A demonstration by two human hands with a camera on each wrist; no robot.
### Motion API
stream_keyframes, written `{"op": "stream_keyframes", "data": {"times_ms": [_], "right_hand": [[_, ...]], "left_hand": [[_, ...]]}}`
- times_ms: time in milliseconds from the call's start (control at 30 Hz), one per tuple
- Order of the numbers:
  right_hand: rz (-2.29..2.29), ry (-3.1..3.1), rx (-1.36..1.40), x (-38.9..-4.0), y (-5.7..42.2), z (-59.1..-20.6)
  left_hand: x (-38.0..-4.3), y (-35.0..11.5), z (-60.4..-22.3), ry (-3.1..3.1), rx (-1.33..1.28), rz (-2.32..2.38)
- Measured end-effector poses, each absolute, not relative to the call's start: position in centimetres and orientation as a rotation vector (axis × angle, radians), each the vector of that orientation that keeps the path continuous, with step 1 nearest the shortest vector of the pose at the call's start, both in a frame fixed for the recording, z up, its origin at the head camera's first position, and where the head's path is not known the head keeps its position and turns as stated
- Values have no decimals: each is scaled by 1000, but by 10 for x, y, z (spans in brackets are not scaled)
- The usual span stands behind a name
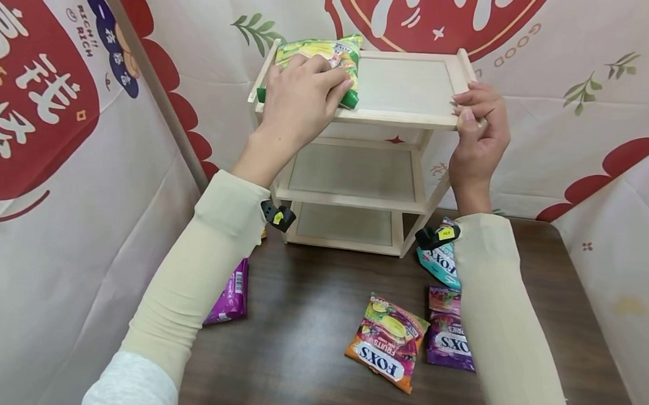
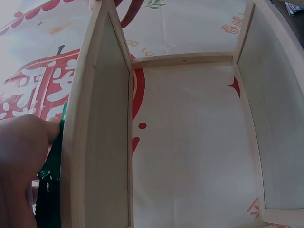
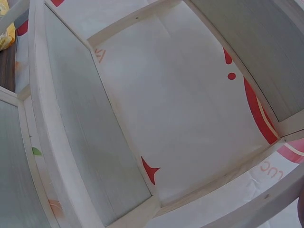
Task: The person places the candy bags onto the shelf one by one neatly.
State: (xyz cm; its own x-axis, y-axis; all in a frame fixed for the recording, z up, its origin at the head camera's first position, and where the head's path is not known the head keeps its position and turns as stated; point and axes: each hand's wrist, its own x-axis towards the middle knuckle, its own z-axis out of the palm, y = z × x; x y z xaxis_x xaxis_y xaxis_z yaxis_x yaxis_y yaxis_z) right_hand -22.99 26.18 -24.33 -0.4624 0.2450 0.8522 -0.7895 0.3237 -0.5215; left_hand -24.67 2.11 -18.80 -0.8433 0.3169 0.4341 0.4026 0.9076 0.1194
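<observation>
A wooden three-tier rack [image 1: 404, 87] stands against the backdrop. On the left of its top shelf lies a green and yellow candy bag [image 1: 349, 52]. My left hand [image 1: 299, 97] holds the bag from above with bent fingers, covering its middle. In the left wrist view, the bag's dark green edge [image 2: 51, 178] runs along the shelf rim, below the fingers. My right hand [image 1: 481, 134] grips the rack's front right top corner, thumb in front and fingers over the side rail. The right wrist view looks mostly between the shelves [image 3: 95, 123].
On the dark table [image 1: 289, 359] lie an orange FOX'S candy bag [image 1: 387, 340], a purple berries bag [image 1: 449, 337] and a teal bag [image 1: 441, 267] partly behind the right forearm. Another purple bag [image 1: 233, 295] is by the left sleeve. Printed cloth walls [image 1: 619, 254] enclose the table.
</observation>
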Motion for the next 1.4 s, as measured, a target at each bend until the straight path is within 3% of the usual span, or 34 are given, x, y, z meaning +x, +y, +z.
{"op": "stream_keyframes", "data": {"times_ms": [433,867,1100,1400], "right_hand": [[1332,-1638,553,-254,279,-231],[1347,-1633,566,-255,277,-230],[1372,-1602,565,-257,278,-231],[1367,-1615,566,-259,278,-231]], "left_hand": [[-260,33,-184,-2594,-487,-317],[-235,9,-199,-2107,-756,-502],[-218,-4,-230,-1825,-885,-597],[-187,-9,-293,-1887,-870,-618]]}}
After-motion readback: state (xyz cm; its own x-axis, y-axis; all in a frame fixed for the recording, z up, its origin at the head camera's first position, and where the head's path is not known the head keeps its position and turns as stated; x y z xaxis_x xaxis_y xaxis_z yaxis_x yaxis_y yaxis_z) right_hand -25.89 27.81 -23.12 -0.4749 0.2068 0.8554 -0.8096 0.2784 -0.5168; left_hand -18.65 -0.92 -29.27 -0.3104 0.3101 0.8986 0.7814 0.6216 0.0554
